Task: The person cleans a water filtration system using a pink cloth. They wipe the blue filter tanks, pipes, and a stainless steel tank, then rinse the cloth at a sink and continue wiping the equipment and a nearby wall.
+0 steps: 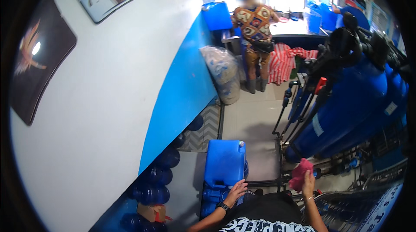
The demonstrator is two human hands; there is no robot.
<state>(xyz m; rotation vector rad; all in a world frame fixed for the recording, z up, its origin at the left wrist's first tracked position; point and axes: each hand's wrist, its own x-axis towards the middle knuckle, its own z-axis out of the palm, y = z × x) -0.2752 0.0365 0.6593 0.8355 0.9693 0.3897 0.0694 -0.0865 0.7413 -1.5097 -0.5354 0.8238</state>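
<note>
My right hand [308, 185] is closed on a crumpled pink cloth [300, 175], held out at the lower right beside black pipework. My left hand [238, 192], with a dark watch at its wrist, has its fingers apart and holds nothing; it is at the lower right corner of a blue plastic jerrycan [224, 160]. Whether its fingertips touch the jerrycan, I cannot tell. The jerrycan has a pale cap at its upper right corner. More blue containers [210, 199] lie just below it, to the left of my left hand.
Large blue tanks [351, 92] with black pipes [282, 111] line the right side. Round blue water bottles [159, 176] stand along the left wall, near a cardboard box [149, 211]. Farther off are a filled plastic sack [224, 72], a person [253, 27] at a counter and another person [356, 14].
</note>
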